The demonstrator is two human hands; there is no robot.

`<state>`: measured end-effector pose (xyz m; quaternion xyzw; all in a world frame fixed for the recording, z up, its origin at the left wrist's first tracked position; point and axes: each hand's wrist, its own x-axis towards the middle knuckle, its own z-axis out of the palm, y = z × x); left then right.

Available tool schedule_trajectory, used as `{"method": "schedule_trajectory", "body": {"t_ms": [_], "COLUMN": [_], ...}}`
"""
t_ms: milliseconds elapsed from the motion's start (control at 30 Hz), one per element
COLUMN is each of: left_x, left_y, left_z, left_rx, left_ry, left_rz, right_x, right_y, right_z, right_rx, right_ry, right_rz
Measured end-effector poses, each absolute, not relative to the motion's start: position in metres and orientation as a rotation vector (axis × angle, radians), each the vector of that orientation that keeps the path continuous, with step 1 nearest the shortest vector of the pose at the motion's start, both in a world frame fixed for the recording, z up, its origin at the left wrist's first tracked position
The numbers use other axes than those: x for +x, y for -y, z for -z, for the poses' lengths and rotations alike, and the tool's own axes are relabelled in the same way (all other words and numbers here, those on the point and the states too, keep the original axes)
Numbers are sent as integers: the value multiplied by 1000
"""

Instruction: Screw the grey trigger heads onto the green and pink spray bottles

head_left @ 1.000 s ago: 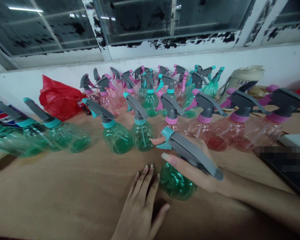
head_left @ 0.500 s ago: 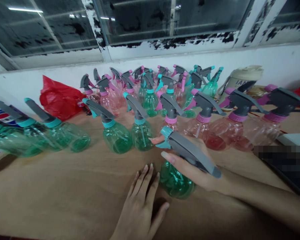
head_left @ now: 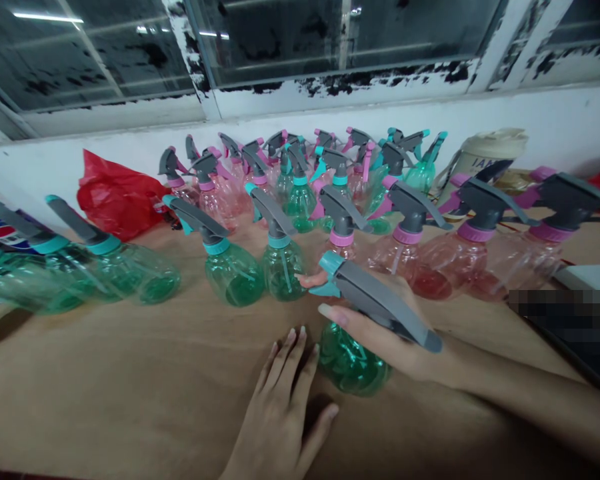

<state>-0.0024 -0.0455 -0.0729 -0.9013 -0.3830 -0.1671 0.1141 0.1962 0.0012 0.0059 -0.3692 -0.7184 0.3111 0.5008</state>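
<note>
Right hand (head_left: 411,365): grip closed around the neck area of a clear green plastic spray bottle with a grey-and-turquoise trigger head (head_left: 353,367). Neck mostly hidden; thumb in front, one finger reaching past the turquoise trigger (head_left: 327,289). Bottle sits at the near side of the brown wooden desk (head_left: 105,387), just right of the left hand (head_left: 280,407), which lies open, palm down, fingers slightly spread. Cannot tell whether the base bears fully on the desk.

Behind: two green plastic bottles with turquoise collars (head_left: 234,277) (head_left: 283,272); pink-tinted plastic bottles with pink collars (head_left: 453,267) to their right.

Risks, my judgement: a squeeze on the trigger could spray; smooth, rounded plastic could turn if held loosely; a sideways swing could knock the close-standing row, one bottle tipping its neighbour.
</note>
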Motion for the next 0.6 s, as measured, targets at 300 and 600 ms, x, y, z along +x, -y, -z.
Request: {"method": "schedule_trajectory", "body": {"t_ms": [300,600], "left_x": [-4,-4], "left_y": [45,45], "left_z": [75,74], "left_rx": [-2652,-2644], "left_ry": [1117,1111], "left_rz": [524,501], "right_x": [198,195], "right_y": [-2,-1], "right_z": [-7,-8], "right_rx": [-886,-848], "right_ry": [1756,1696], "right_rz": [-815,-752]}}
